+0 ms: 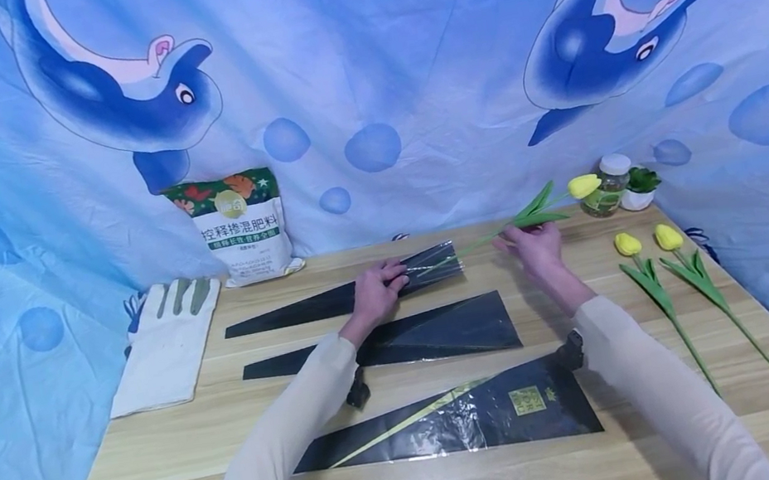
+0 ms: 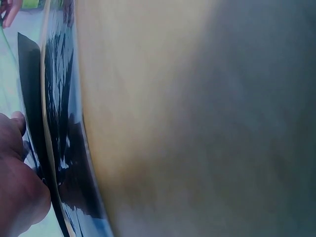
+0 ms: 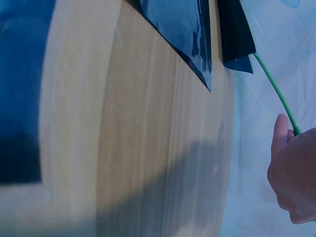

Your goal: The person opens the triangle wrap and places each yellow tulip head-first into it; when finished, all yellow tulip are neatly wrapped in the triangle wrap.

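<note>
Nearest the head camera, the wooden table carries a black cone sleeve with a gold label along its front edge. Behind that lies a second, plain black sleeve. Behind that again lies the far black sleeve, narrow tip pointing to the person's left, wide mouth to the right.

The left hand lies on top of the far black sleeve near its mouth, fingers curled over the film and pinning it to the table; in the left wrist view the left hand touches the sleeve's dark edge.

The right hand pinches the yellow tulip by its green stem, just below the leaves. The bloom sits beyond and to the right of the grip, raised off the table; the lower stem runs left from the grip into the sleeve's open mouth. In the right wrist view the stem enters the black film and disappears at the thumb.

Two more yellow tulips lie at the table's right side. White gloves lie at the left, a fertiliser bag stands at the back, and a small glass jar and a small potted plant occupy the far right corner.
</note>
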Motion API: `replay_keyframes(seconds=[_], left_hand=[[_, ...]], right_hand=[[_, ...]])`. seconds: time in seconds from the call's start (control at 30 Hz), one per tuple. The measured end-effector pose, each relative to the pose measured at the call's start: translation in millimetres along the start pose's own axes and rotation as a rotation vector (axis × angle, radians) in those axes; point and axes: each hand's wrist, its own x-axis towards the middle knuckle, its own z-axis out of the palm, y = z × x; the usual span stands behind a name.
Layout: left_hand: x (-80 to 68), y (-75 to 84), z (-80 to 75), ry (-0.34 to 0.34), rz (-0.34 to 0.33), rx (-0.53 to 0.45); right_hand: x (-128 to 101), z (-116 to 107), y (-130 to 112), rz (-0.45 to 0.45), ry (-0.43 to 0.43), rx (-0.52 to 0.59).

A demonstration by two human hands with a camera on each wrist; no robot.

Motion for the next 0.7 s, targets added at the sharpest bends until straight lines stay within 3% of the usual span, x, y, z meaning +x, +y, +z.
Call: replay_keyframes(seconds=[0.7], left_hand=[[-0.5,1.3,0.3,-0.003,-0.012,0.000]], right_hand=[[2.1,-0.5,6.2,0.037,0.048,-0.010]])
